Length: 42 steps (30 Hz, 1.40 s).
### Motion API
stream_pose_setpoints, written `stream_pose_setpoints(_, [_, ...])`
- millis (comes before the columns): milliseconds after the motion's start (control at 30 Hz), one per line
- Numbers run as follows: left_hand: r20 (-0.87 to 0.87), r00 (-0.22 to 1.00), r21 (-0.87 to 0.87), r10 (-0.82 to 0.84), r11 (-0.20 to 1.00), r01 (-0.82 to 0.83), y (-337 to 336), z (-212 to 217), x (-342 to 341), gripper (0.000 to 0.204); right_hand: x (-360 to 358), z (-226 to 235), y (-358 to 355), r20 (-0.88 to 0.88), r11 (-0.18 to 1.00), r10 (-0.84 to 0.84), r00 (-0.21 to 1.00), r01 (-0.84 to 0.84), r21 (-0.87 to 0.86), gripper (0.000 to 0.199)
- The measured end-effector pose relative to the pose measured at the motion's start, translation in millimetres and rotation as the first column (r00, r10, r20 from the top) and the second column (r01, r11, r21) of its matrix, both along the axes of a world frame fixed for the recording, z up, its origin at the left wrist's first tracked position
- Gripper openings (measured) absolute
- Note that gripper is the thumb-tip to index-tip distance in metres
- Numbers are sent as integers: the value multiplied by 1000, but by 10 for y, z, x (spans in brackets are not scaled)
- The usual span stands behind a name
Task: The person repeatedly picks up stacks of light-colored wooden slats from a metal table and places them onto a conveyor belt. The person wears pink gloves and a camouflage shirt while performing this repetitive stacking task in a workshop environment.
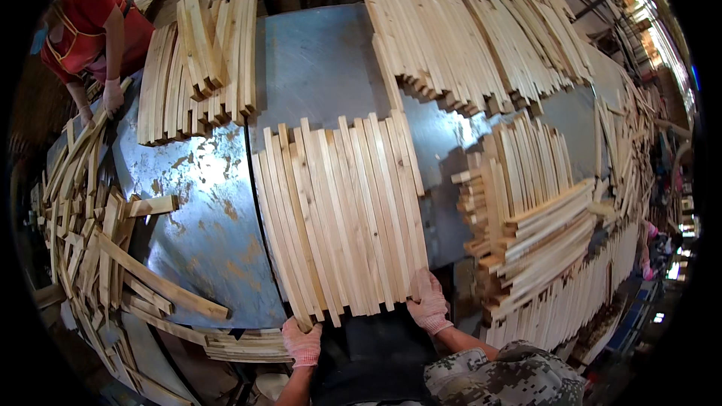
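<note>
A flat row of several pale wooden slats (pixel 342 210) lies side by side on the blue-grey metal table (pixel 203 203). My left hand (pixel 302 340), in a pink knitted glove, grips the near left corner of the row. My right hand (pixel 429 302), also gloved, presses flat against the near right end of the slats. Both forearms enter from the lower edge, the right one in a camouflage sleeve.
Stacks of slats lie at back left (pixel 199 68), back centre (pixel 466 37) and right (pixel 534 218). A loose heap of sticks (pixel 90 218) fills the left edge. A person in red (pixel 90 30) handles sticks at far left.
</note>
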State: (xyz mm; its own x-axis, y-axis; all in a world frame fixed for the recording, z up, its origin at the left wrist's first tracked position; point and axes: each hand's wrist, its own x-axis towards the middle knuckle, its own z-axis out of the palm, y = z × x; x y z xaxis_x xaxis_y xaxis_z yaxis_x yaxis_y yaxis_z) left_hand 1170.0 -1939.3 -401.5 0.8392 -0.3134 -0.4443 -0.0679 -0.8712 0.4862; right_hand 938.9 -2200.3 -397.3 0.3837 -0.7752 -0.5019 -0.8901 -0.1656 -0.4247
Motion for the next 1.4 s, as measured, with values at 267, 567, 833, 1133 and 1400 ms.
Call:
stream_pose_setpoints(267, [66, 964, -55, -256, 964, 260, 52, 151, 452, 52, 186, 550, -410, 47, 985, 99, 994, -92, -144, 81])
stream_pose_setpoints(567, [340, 919, -84, -200, 967, 242, -446, -640, 832, 79, 1628, -228, -2127, 237, 942, -336, 911, 327, 78, 66])
stream_pose_setpoints(833, [305, 926, -19, -222, 971, 239, -442, -620, 846, 83, 1637, -226, -2119, 473, 847, -531, 703, 423, 322, 36])
stream_pose_setpoints(1133, [192, 926, 106, -324, 945, 309, -445, -413, 992, 86, -199, -152, -534, 94, 985, -173, 980, 173, 7, 65])
stream_pose_setpoints(1400, [216, 938, 97, -271, 962, 256, -754, -602, 1327, 88, 53, -483, -1043, 510, 941, -29, 860, 196, -276, 64])
